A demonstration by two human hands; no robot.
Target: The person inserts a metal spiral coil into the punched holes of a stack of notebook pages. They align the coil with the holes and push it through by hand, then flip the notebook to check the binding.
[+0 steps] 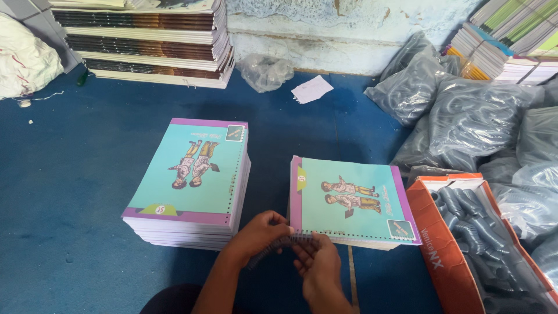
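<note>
Both hands sit nearest the camera at the bottom edge: the left hand (258, 232) and right hand (317, 261) meet at the near, punched edge of a single notebook (349, 200), fingers pinched narrow around a dark spiral coil (279, 245) that lies along that edge. Coil position: touching the notebook's near edge, one end angled down toward the left wrist; whether any turns are already through the holes cannot be told. Largest items follow. Blue floor covering (87, 192) carries everything. Grey plastic bags of coils (465, 110) are heaped at right. A tall stack of books (145, 40) stands against the far wall. A stack of matching turquoise notebooks (192, 180) sits just left of the single notebook; its right edge shows punched holes with no coil visible. An open orange box (465, 238) of coils lies just right. Judged progress: binding of this notebook is at an early stage, and the left stack appears unbound.
</note>
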